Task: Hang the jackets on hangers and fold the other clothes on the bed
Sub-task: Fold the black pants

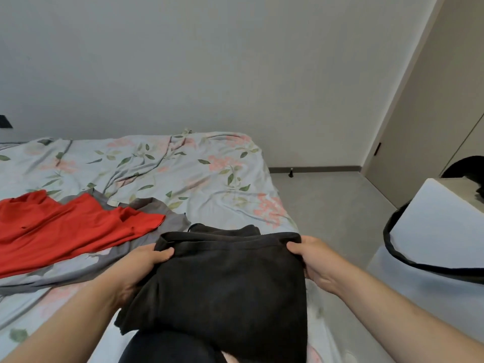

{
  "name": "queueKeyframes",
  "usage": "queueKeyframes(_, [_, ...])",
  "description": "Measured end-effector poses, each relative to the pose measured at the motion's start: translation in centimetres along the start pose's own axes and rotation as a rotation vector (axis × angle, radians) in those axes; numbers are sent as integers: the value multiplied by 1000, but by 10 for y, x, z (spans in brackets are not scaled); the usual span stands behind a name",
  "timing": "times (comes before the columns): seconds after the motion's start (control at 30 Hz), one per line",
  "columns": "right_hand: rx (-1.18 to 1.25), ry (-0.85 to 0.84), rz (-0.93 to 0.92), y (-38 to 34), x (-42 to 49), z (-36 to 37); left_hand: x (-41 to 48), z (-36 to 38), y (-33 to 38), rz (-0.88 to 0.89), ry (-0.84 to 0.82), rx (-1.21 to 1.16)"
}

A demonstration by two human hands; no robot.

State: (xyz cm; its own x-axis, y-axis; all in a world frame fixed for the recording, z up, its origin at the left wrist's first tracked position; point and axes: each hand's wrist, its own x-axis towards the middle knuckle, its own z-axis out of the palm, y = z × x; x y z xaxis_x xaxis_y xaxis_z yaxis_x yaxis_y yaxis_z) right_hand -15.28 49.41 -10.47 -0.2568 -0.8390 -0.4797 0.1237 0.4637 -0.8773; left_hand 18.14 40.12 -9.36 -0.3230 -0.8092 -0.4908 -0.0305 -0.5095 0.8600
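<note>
Closest to us is a knee (167,347) in dark cloth, and over it hangs the lower part of a black garment (227,284). We hold this garment at its upper edge, above the near part of the bed. Our left hand (141,265) grips the left corner with the thumb on top of the fabric. Our right hand (311,258) grips the right corner in the same way. The fabric looks doubled, and a further dark fold shows just behind the upper edge.

Under it is the bed (209,174), covered with a pale blue sheet printed with pink flowers and green leaves; the sheet is wrinkled. To the left a red garment (65,226) lies spread on the sheet, on top of a grey garment (178,221) whose edges show around it.

Behind the bed stands a plain pale wall (209,61). To the right is a light grey floor (327,205), with a dark baseboard (314,169) and a small door stopper (290,173) where it meets the wall. A beige door (408,153) is at the far right. Near our right arm stands a white cabinet (432,224), and a black strap (408,260) hangs across its front.
</note>
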Motion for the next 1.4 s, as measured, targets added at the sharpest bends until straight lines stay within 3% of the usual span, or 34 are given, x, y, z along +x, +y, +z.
queueKeyframes(0.13, [-170,102,-30,4,67,19,68,-6,-3,8,188,127])
queueKeyframes(0.4, [-294,229,-91,18,164,39,154,-21,-14,60,358,338])
queueKeyframes(0.53, [-314,324,-93,43,165,36,148,-26,-39,145,353,420])
queueKeyframes(0.63, [-256,284,-75,42,141,35,115,-34,-60,203,422,283])
queueKeyframes(0.73, [-350,230,-91,55,92,33,64,-45,-97,159,532,199])
queueKeyframes(0.87, [-405,54,-12,89,28,25,27,-45,-111,-119,196,267])
queueKeyframes(0.97, [-264,93,44,99,9,27,21,-31,-92,-351,-12,107])
queueKeyframes(1.03, [-134,68,63,99,-1,33,20,-20,-77,-324,-36,93])
queueKeyframes(1.1, [-119,19,38,98,-12,34,22,-10,-65,-160,28,169])
queueKeyframes(1.2, [-419,44,-111,95,-21,28,25,10,-48,106,97,133])
queueKeyframes(1.3, [-638,167,-265,95,-21,25,28,23,-44,70,-14,-213])
queueKeyframes(1.4, [-562,250,-340,95,-19,27,21,18,-48,-113,-38,-337])
